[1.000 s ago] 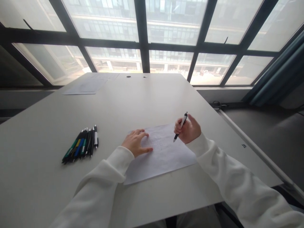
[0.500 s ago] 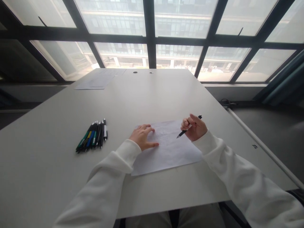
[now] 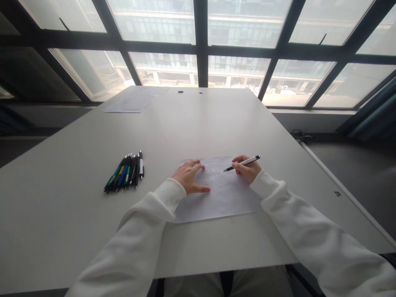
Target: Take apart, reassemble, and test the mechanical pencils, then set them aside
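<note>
A sheet of white paper [image 3: 230, 198] lies near the front edge of the table, with faint marks on its upper part. My left hand [image 3: 190, 176] rests flat on the paper's left side, thumb and fingers spread. My right hand [image 3: 247, 168], over the paper's upper right, grips a pen [image 3: 252, 159] with a white barrel and a dark tip end. The tip points left and down toward the sheet; whether it touches the paper I cannot tell. Left of my left hand lies a bunch of pens [image 3: 125, 172], mostly black, with green, blue and yellow ones among them.
The white table [image 3: 198, 128] stretches away to large windows with dark frames [image 3: 201, 49]. More papers [image 3: 128, 102] lie at its far left corner. A round hole [image 3: 180, 92] is near the far edge. The table's right edge borders a dark floor.
My right hand has turned over and moved slightly left and down, bringing the pen from a loose upturned hold into a writing grip. My left hand stays on the paper. The view has shifted slightly.
</note>
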`<state>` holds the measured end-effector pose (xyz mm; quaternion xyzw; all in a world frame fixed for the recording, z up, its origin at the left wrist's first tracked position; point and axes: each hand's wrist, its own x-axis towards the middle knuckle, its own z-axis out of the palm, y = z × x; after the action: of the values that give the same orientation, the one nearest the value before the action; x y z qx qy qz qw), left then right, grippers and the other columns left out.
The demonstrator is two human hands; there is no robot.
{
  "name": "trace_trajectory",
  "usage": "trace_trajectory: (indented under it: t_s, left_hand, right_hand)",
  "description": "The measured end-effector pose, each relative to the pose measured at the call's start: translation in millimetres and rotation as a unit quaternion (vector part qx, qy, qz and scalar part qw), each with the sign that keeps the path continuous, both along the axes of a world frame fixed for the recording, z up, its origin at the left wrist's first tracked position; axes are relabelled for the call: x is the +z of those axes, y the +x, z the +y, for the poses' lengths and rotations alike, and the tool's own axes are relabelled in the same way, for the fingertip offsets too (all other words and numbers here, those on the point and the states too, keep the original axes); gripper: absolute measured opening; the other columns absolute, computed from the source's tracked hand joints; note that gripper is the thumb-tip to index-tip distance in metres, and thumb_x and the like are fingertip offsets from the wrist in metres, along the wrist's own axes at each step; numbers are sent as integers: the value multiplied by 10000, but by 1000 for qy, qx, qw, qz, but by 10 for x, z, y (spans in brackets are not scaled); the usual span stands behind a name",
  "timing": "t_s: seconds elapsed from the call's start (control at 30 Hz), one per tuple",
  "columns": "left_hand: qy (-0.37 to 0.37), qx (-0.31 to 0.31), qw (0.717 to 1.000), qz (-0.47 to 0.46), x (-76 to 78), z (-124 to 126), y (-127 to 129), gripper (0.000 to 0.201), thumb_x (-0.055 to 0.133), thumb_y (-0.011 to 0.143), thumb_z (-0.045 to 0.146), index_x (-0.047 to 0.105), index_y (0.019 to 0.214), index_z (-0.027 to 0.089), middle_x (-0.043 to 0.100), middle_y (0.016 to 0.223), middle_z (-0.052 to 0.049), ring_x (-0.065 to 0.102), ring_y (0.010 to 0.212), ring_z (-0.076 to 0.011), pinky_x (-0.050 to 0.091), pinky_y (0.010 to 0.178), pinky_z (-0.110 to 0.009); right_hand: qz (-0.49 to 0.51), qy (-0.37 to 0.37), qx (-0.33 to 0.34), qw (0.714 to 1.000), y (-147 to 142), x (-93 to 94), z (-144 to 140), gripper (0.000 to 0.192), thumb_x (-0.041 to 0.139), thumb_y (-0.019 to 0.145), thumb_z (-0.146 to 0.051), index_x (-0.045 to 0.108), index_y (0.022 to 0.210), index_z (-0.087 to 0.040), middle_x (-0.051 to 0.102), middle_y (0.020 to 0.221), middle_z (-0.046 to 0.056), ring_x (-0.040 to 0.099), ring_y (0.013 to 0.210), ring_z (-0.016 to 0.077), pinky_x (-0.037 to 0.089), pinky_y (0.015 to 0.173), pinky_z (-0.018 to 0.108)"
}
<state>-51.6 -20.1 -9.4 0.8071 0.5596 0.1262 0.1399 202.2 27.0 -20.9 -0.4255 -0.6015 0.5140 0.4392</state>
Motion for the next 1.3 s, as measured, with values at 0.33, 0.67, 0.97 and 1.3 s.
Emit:
trace_trajectory:
  t_s: [0.33, 0.67, 0.97, 1.3]
  left_hand:
    - [-4, -6, 1000, 19, 22, 1, -5, 835, 592, 477, 712, 521, 1150, 222, 400, 1320, -127, 347, 1213, -336, 299, 986, -453]
    - [-22, -9, 999, 27, 88, -26, 0, 849, 567, 491, 731, 507, 1160, 212, 391, 1329, -125, 333, 1225, -327, 291, 999, -451]
    - [-19, -9, 1000, 21, 79, -19, 4, 839, 576, 491, 724, 512, 1151, 208, 396, 1325, -127, 330, 1224, -334, 292, 996, -465]
    - [-17, -6, 1000, 23, 70, -26, -4, 825, 561, 506, 728, 505, 1153, 218, 395, 1327, -120, 334, 1226, -325, 294, 997, -459]
  right_hand:
    - [-67, -12, 9, 998, -53, -23, -62, 281, 600, 676, -399, 646, 679, -122, 644, 548, 59, 565, 485, 130, 474, 488, 250]
    - [47, -23, -54, 997, -13, 15, 26, 424, 543, 707, -543, 578, 864, -150, 655, 595, 41, 591, 495, 140, 484, 492, 272]
    - [88, 20, 69, 994, 5, 187, -159, 424, 563, 724, -470, 569, 1047, -196, 652, 996, 88, 610, 903, 219, 457, 780, 368]
    - [306, -208, 154, 916, 89, 312, -101, 582, 347, 721, -694, 619, 742, -179, 509, 514, 11, 490, 523, 152, 404, 544, 311]
